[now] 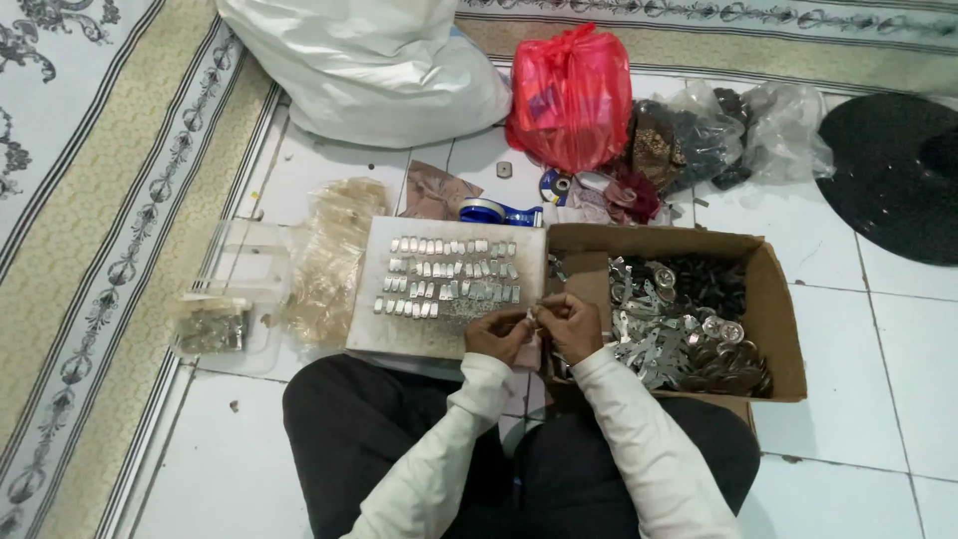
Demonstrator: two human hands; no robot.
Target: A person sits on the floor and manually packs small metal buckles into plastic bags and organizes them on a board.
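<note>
A red plastic bag [569, 95] lies beside a white sack [374, 65].

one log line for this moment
left hand + right hand: pinch small metal piece | over board | box right

the person wears a long-sleeved top in a pale cream or off-white cloth, the sleeves reaching down to the wrists and ending in plain narrow cuffs. the fabric looks soft and creases in loose folds along both forearms. the left hand [496, 334] and the right hand [571, 321] are bare, with no gloves; any ring or watch is too small to tell. the legs are covered by dark, nearly black trousers of plain cloth without visible pattern.
</note>
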